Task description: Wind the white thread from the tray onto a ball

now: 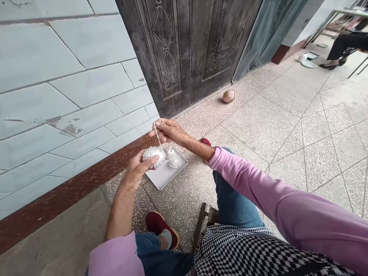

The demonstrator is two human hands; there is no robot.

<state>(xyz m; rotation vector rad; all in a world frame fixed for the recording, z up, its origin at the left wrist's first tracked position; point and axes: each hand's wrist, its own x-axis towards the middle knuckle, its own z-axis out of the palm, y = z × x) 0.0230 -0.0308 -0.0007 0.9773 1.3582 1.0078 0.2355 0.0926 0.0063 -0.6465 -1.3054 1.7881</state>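
Note:
My left hand (140, 166) is closed around a white, ruffled ball (153, 154) that looks like a pompom or a flower head. From this ball a thin white cord (158, 135) runs up to my right hand (169, 131), which pinches its upper end between thumb and finger. Below both hands a shallow white tray (163, 178) lies on the floor. In it sit a small round white ball (173, 164) and another white piece (170, 153), whose shape I cannot make out.
A tiled wall (86, 84) stands at the left, beside a dark carved door (186, 46). A pinkish ball (229, 96) rests on the floor near the door. Under me is a wooden stool (212, 214). Far right, a seated person's leg (343, 48) shows beside white dishes (308, 64).

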